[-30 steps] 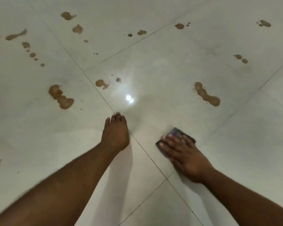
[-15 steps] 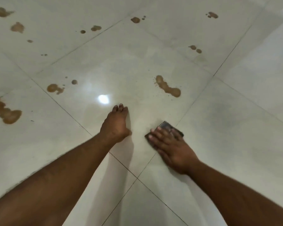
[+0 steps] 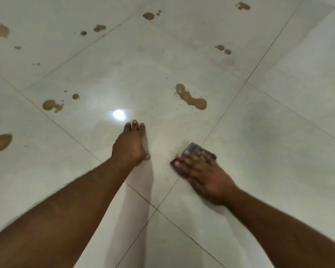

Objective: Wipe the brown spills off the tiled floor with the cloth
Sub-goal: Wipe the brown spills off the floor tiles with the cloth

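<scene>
Both bare arms reach forward and down. Left hand (image 3: 131, 146) flat on the floor (image 3: 269, 136), palm down, fingers straight and together, thumb tip showing at its right side. Right hand (image 3: 201, 171) to the right of the left hand and slightly nearer the body, fingers extended (a bit blurred), pressing down on the cloth (image 3: 199, 149). Arms well apart at the elbows.

floor (image 3: 259, 151): glossy off-white tiles, thin dark grout lines
spills (image 3: 191, 97): brown, blotchy (speckled edges)
cloth (image 3: 199, 149): dark, greyish-purple, faint mottled pattern
glare (image 3: 118, 114): white spot
</scene>
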